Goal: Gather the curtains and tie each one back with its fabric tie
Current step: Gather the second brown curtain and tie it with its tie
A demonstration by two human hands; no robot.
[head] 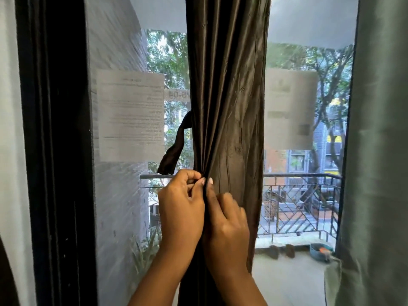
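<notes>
A dark brown curtain (227, 102) hangs bunched in the middle of the window. Its matching fabric tie (174, 149) dangles loose from the curtain's left edge, its free end just above my left hand. My left hand (181, 210) pinches a fold of the curtain at its left side. My right hand (227, 226) sits right beside it, fingers curled into the same folds. A grey-green curtain (375, 151) hangs ungathered at the right edge of the view.
A dark window frame (57, 151) stands at the left. Paper notices (130, 115) are stuck on the screened glass on both sides of the brown curtain. A balcony with a metal railing (300, 202) lies beyond the glass.
</notes>
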